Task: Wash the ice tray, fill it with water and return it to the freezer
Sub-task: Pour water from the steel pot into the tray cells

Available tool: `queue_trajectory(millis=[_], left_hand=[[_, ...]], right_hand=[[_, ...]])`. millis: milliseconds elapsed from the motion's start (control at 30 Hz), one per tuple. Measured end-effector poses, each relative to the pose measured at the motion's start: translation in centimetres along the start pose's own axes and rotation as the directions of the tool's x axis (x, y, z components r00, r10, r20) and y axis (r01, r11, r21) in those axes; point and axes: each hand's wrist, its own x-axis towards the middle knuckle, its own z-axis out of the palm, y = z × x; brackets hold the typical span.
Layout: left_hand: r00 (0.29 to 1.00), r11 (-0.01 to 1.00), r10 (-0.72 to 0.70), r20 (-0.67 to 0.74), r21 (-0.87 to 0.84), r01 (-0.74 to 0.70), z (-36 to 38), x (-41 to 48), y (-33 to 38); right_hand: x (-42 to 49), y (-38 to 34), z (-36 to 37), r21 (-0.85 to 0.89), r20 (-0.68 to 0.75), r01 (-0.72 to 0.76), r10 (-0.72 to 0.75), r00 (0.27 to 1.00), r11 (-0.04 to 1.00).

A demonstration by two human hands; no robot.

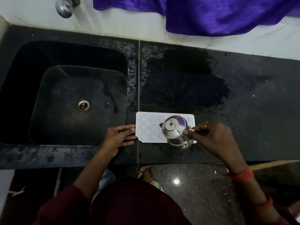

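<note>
Two hands work at the front of a dark stone counter. Far left lies a black sink with its metal drain. Just right of it, the left hand rests with straight fingers against the left edge of the white ice tray, which lies flat on the counter. Over the tray's right part hangs a lidded steel jug, seemingly tilted leftward. The right hand has its fingers curled tight around the jug.

Ice tray on counter just right of sink, jug over its right end
</note>
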Motion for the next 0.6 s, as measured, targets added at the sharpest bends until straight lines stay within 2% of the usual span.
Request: queue_trajectory(millis=[600], left_hand=[[1.0,1.0,-0.002,-0.001,0.008,0.002,-0.16,0.05,-0.25]], right_hand=[[0.03,0.25,0.11,-0.036,0.017,-0.004,0.005,1.0,0.999]])
